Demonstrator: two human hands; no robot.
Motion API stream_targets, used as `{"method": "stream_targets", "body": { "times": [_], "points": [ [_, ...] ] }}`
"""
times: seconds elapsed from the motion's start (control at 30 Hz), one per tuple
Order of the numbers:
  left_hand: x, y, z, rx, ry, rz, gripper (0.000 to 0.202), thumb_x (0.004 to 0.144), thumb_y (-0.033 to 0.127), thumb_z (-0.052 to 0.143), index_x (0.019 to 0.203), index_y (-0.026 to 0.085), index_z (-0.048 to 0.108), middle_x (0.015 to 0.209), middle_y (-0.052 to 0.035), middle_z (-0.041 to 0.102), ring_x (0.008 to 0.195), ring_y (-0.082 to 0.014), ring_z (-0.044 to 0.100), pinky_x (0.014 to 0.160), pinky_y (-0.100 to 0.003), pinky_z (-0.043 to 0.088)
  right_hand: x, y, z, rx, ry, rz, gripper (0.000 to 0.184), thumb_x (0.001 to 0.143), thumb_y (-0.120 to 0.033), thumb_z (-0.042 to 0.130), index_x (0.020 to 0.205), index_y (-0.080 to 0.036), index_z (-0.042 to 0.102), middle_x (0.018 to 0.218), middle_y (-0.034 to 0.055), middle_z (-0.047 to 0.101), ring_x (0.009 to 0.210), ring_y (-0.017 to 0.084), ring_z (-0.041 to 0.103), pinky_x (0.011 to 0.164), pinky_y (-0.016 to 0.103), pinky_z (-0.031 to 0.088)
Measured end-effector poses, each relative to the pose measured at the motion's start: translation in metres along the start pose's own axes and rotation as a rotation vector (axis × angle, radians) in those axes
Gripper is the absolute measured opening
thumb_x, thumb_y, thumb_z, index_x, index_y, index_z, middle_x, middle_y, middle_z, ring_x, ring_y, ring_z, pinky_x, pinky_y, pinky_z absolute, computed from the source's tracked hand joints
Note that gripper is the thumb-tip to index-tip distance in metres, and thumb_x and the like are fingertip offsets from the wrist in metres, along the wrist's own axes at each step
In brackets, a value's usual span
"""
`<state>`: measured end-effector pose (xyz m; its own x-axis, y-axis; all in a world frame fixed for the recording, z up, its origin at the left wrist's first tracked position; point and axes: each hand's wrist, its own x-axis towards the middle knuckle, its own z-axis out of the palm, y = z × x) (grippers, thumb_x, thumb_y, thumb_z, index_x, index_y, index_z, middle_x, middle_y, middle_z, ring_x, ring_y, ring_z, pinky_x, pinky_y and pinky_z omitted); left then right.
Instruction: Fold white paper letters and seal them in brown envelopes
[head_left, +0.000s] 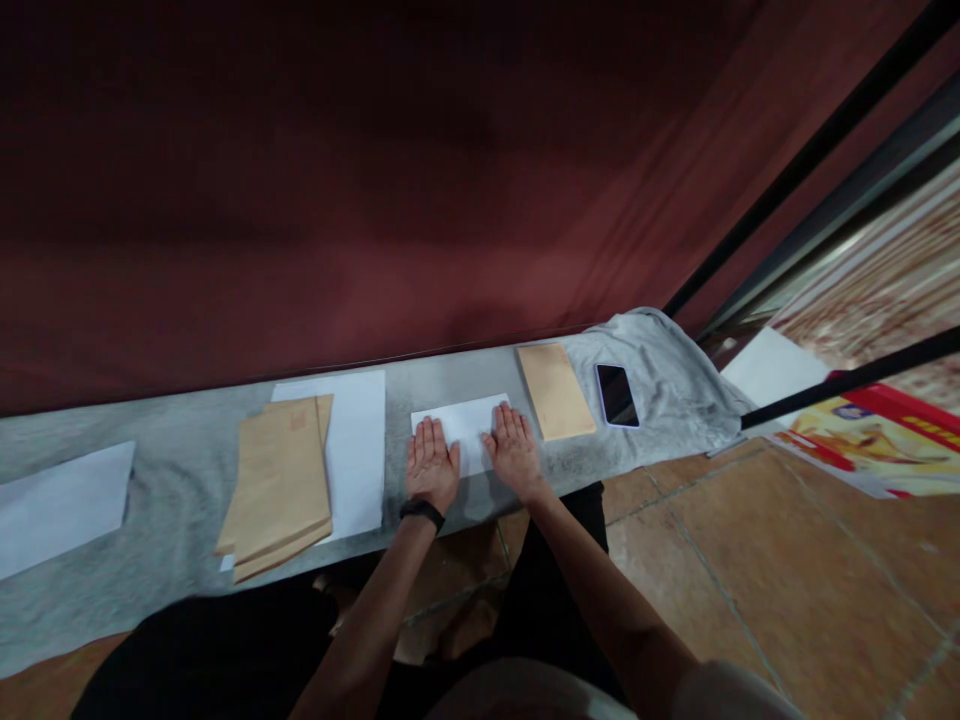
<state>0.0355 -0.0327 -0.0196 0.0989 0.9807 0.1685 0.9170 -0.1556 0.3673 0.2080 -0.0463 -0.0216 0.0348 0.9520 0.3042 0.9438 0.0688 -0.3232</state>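
I see left hand (433, 465) and right hand (515, 452) flat, fingers extended, grasping nothing; white paper (471, 438) lies beneath both on the tabletop (457, 370), long axis left to right, a hand at each end, neither nearer; brown envelope (556, 390) just beside right hand; phone (618, 396) beyond.

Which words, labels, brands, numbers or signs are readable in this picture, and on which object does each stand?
No text is readable.
Red and yellow printed item: yellow lettering, too blurred.
Stacked brown envelopes: faint reddish mark, too small.
Central white paper: none visible.
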Motion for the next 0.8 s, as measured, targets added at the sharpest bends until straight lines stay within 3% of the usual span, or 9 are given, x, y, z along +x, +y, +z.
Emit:
{"method": "stream_targets", "body": {
  "times": [0.1, 0.2, 0.37, 0.5, 0.67, 0.8],
  "points": [
    [0.002, -0.004, -0.002, 0.018, 0.04, -0.031, 0.064, 0.101, 0.037, 0.035, 0.157, 0.006, 0.031, 0.164, -0.0201, 0.03, 0.154, -0.0312, 0.023, 0.126, -0.056, 0.017, 0.003, 0.0, -0.001, -0.002, 0.027, 0.082, 0.058, 0.106, -0.034, 0.038, 0.155, -0.004, 0.035, 0.158, 0.0237, 0.039, 0.148, 0.034, 0.036, 0.12, 0.057, 0.026],
    [0.009, 0.004, 0.001, 0.041, 0.031, 0.007, 0.061, 0.101, 0.034, 0.034, 0.156, 0.007, 0.033, 0.163, -0.0193, 0.033, 0.155, -0.0304, 0.021, 0.126, -0.058, 0.013, 0.016, -0.015, 0.004, 0.032, -0.008, 0.125, 0.055, 0.105, -0.031, 0.037, 0.152, -0.003, 0.04, 0.157, 0.0236, 0.041, 0.149, 0.033, 0.035, 0.122, 0.057, 0.023],
    [0.023, 0.023, 0.013, 0.056, -0.153, 0.146, 0.062, 0.094, 0.022, 0.042, 0.155, 0.011, 0.038, 0.164, -0.0144, 0.032, 0.156, -0.0267, 0.018, 0.127, -0.05, 0.016, 0.046, -0.039, 0.018, 0.12, -0.155, -0.074, 0.048, 0.107, -0.033, 0.035, 0.149, -0.016, 0.049, 0.155, 0.0105, 0.048, 0.148, 0.021, 0.039, 0.124, 0.043, 0.028],
    [0.025, 0.018, 0.014, 0.049, -0.091, 0.132, 0.062, 0.096, 0.021, 0.034, 0.157, 0.008, 0.032, 0.164, -0.0158, 0.032, 0.155, -0.0247, 0.021, 0.127, -0.049, 0.019, 0.048, -0.026, 0.02, 0.087, -0.094, -0.097, 0.049, 0.106, -0.035, 0.038, 0.15, -0.014, 0.047, 0.156, 0.0133, 0.047, 0.147, 0.023, 0.041, 0.123, 0.047, 0.029],
    [0.019, 0.0, 0.005, 0.047, -0.049, 0.062, 0.065, 0.101, 0.04, 0.033, 0.158, 0.009, 0.031, 0.164, -0.0172, 0.032, 0.154, -0.0269, 0.024, 0.126, -0.049, 0.021, 0.035, -0.003, 0.016, 0.02, -0.019, -0.039, 0.062, 0.105, -0.041, 0.042, 0.155, -0.005, 0.036, 0.159, 0.0214, 0.038, 0.15, 0.031, 0.033, 0.122, 0.052, 0.029],
    [0.011, -0.01, -0.002, 0.071, -0.037, 0.026, 0.07, 0.101, 0.046, 0.034, 0.157, 0.005, 0.03, 0.164, -0.0204, 0.029, 0.154, -0.0302, 0.025, 0.126, -0.05, 0.02, 0.026, 0.004, 0.016, -0.005, 0.012, 0.009, 0.066, 0.105, -0.043, 0.042, 0.155, -0.001, 0.034, 0.159, 0.0247, 0.036, 0.149, 0.034, 0.035, 0.121, 0.053, 0.031]
  ]
}}
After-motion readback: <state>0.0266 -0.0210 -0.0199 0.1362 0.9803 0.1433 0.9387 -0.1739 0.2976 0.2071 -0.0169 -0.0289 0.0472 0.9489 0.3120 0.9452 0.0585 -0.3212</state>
